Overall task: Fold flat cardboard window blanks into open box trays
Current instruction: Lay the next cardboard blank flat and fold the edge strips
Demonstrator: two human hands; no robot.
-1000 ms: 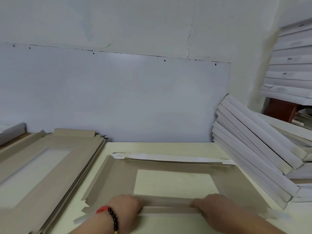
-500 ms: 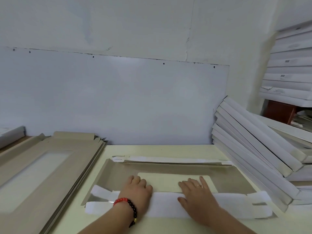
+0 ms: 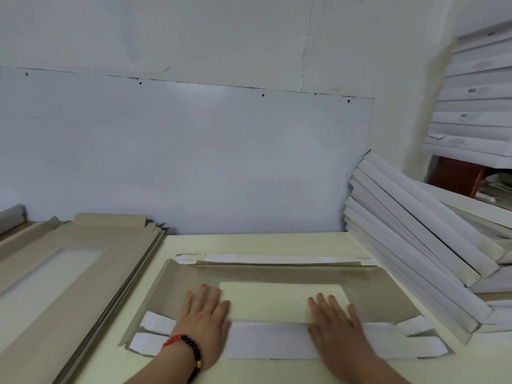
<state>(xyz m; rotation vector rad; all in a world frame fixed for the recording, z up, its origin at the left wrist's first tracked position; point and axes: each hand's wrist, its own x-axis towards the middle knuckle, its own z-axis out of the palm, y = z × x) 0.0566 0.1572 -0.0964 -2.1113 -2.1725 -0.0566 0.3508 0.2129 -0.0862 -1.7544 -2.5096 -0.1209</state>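
Stack of flat blanks (image 3: pixel 63 273) at L on table (image 3: pixel 249 242), windows up. At R, leaning pile of folded white trays (image 3: pixel 415 245); contents not visible. More white boxes (image 3: pixel 476 106) stacked far R.

Left hand (image 3: pixel 203 325) flat, fingers straight & spread, pressing down white near flap (image 3: pixel 271 340) of cardboard blank (image 3: pixel 277 275). Right hand (image 3: pixel 336 328) same: flat, spread, pressing flap, gripping nothing.

Blank lying flat centre-table, grey side up, long axis L–R, window in middle, far flap by wall.

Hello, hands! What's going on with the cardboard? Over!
Left hand, right hand flat, pressing near flap onto blank. Far flap folded. Nothing blocking.
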